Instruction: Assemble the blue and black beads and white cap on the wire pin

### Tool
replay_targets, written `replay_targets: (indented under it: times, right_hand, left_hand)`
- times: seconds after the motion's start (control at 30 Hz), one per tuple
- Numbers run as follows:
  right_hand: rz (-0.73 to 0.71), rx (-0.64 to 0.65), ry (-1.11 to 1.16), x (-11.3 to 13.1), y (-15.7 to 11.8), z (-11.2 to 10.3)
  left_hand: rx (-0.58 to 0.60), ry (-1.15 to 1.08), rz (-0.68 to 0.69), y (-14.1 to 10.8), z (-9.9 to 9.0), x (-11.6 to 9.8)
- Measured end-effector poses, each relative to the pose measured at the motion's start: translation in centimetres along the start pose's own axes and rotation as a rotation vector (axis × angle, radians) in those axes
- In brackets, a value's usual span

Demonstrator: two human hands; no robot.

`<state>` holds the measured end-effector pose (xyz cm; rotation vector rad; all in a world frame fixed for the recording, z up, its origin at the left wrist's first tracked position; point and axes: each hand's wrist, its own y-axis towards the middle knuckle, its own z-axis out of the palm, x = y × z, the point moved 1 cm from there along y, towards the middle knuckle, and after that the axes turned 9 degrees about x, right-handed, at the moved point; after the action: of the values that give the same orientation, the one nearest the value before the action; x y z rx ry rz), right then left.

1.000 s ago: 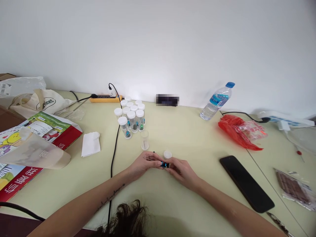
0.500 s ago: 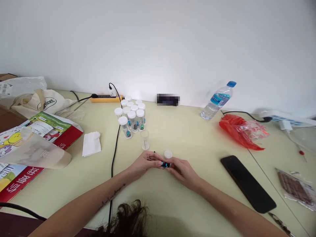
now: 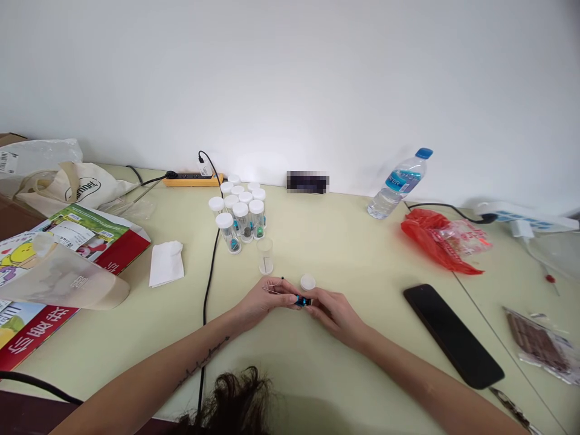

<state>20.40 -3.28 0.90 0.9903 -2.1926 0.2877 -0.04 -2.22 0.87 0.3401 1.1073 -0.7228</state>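
Observation:
A small blue and black object (image 3: 302, 300) is pinched between the fingertips of both my hands, low over the table; its exact kind is too small to make out. My left hand (image 3: 258, 305) is closed on its left end, and thin pale wire-like strands (image 3: 272, 289) with a dark tip stick out by its fingers. On the other end my right hand (image 3: 338, 314) is closed with thumb and fingers. Just beyond the fingers lies a round whitish cap (image 3: 307, 281). An uncapped clear tube (image 3: 265, 257) stands beyond my left hand, something thin and dark inside.
Several white-capped clear tubes (image 3: 241, 210) stand grouped at the back. A black cable (image 3: 209, 284) runs past them from an orange power strip (image 3: 193, 180). Rightward are a water bottle (image 3: 399, 184), red plastic bag (image 3: 435, 241) and phone (image 3: 453, 335); leftward, folded tissue (image 3: 166, 264) and a translucent cup (image 3: 86, 284).
Both hands keep the same grip on the small blue and black object. The whole view has shifted very slightly; nothing on the table has visibly moved.

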Motion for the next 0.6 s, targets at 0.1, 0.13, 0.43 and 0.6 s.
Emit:
replay_targets:
  times: [0.1, 0.13, 0.43, 0.6]
  right_hand:
    - [-0.006, -0.004, 0.004, 0.05, -0.01, -0.03]
    - [-0.007, -0.004, 0.006, 0.06, -0.02, -0.03]
    - [0.009, 0.008, 0.019, 0.05, 0.01, -0.08]
    - [0.040, 0.026, 0.007, 0.06, -0.06, 0.01]
  left_hand:
    - [-0.008, 0.006, -0.005, -0.03, 0.07, -0.12]
    - [-0.012, 0.007, -0.006, -0.04, 0.09, -0.14]
    - [-0.015, -0.009, 0.001, 0.02, 0.09, 0.03]
    - [-0.033, -0.013, 0.011, 0.01, 0.19, -0.06]
